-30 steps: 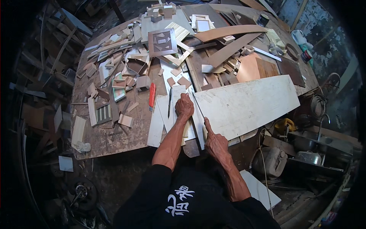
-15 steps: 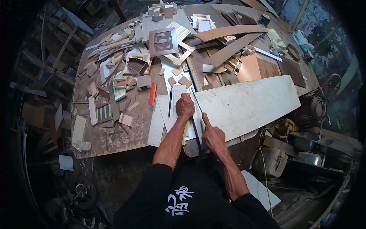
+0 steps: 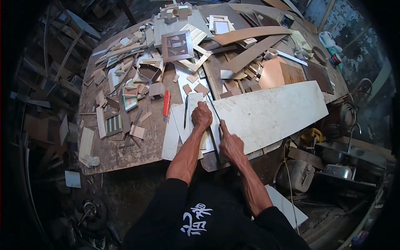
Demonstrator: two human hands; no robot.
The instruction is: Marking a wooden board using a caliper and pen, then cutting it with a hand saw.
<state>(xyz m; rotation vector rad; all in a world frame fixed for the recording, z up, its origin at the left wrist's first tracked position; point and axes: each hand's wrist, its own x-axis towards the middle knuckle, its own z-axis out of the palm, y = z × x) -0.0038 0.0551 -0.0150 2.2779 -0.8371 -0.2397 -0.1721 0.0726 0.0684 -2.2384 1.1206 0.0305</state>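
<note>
A long thin tool point(image 3: 214, 109) is grasped in the right hand point(image 3: 231, 146), its fingers curled around the near end and the index finger stretched along it. The tool is held near the middle of the worktop's point(image 3: 152, 146) near edge, pointed toward the far side, along the left end of a large pale board point(image 3: 271, 112). This board is laid across the near right part of the worktop. Beside it, a narrow pale strip point(image 3: 196, 98) is pressed by the left hand point(image 3: 202, 114), whose fingers are clenched into a fist; whether anything is pinched beneath them cannot be told.

To the left of the strip, a black pencil-like stick point(image 3: 186, 112) and a red flat-handled tool point(image 3: 166, 103) are laid, both pointed roughly toward the far edge. Small brown pieces point(image 3: 202, 88) are scattered just beyond the fist. Farther out, a framed panel point(image 3: 178, 46) is set toward the far edge, and a curved brown board point(image 3: 252, 35) is laid toward the far right corner, where a dark can point(image 3: 287, 20) is placed. A striped block point(image 3: 113, 124) is seen toward the left edge. Beyond the right edge, a metal basin point(image 3: 337, 171) is seen below.
</note>
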